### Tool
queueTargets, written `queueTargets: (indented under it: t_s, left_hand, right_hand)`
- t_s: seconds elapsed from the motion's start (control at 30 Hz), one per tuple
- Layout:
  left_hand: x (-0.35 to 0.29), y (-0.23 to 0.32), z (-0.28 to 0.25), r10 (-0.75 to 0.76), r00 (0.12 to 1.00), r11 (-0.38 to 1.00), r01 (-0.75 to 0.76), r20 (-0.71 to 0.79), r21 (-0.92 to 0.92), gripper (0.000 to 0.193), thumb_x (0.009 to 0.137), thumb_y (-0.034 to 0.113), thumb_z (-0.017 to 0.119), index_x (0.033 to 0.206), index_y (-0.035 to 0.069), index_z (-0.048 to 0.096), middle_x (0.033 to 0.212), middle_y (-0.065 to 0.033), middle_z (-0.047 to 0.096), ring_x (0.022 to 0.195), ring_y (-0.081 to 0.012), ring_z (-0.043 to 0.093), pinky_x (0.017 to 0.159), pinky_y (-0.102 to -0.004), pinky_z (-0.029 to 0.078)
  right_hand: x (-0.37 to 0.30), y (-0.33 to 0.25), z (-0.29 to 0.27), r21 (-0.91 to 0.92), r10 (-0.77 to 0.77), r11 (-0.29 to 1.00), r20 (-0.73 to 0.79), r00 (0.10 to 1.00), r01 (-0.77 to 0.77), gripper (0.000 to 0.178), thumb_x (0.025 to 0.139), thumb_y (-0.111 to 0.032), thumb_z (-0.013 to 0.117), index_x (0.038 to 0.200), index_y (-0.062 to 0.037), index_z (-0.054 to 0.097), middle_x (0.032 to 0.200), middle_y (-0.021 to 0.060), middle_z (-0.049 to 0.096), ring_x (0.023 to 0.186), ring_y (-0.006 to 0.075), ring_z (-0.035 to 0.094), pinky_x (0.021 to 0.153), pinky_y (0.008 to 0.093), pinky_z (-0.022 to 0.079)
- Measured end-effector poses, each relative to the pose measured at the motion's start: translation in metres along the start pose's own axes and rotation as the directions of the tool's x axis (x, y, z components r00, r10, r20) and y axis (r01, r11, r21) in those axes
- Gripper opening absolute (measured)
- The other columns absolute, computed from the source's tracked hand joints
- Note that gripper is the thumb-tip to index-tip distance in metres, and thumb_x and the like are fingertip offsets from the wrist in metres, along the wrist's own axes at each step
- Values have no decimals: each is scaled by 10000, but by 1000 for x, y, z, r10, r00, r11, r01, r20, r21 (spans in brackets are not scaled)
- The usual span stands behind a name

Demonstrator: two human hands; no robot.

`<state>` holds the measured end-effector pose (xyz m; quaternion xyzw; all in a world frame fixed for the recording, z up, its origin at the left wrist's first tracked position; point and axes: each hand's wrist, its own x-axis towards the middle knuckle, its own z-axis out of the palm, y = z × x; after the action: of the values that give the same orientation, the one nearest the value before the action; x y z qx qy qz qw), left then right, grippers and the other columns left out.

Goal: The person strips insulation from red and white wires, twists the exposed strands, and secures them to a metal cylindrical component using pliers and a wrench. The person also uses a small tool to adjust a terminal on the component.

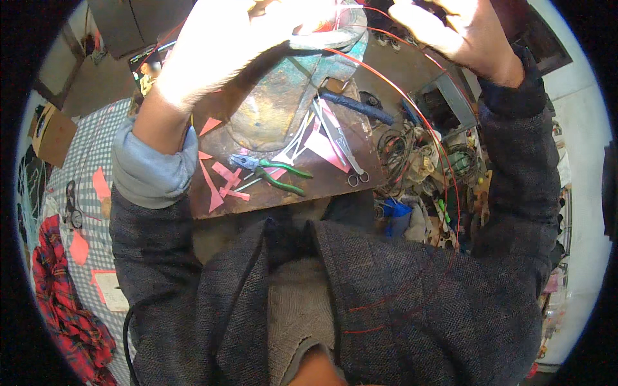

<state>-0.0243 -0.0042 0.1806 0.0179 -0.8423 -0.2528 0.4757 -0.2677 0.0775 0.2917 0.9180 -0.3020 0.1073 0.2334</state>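
Two hands (pixel 248 48) apart, grips unclear; red wire (pixel 370 67) arcs between, beside right hand (pixel 454 32).

You can read no words, labels, numbers or signs anywhere here. Neither the red wire (pixel 386 78) nor the green-handled pliers (pixel 262 166) and the scissors (pixel 344 154) on the table (pixel 328 183) show you legible marks, nor do the cardboard box (pixel 56 136) and the pale sheet (pixel 114 293) on the checked cloth (pixel 106 145) to your left.
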Motion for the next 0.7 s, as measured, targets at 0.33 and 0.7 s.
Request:
queueTargets:
  t_s: [0.33, 0.7]
  left_hand:
    - [3, 8, -1, -82, 997, 984, 79, 15, 160, 371, 984, 197, 680, 1300, 3, 673, 1230, -140, 719, 1074, -214, 692, 967, -353, 535]
    - [5, -8, -2, -164, 986, 986, 164, -3, 1, 355, 981, 180, 687, 1281, -8, 683, 1192, -142, 737, 1081, -177, 675, 962, -331, 530]
  right_hand:
    - [28, 10, 33, 147, -231, 962, -16, 973, 231, 219, 935, -319, 661, 1011, -123, 724, 825, 101, 627, 722, 303, 577, 648, 413, 460]
    - [29, 24, 39, -64, -398, 916, -257, 881, 396, 160, 903, -253, 699, 943, -99, 682, 872, 106, 624, 764, 283, 582, 686, 403, 449]
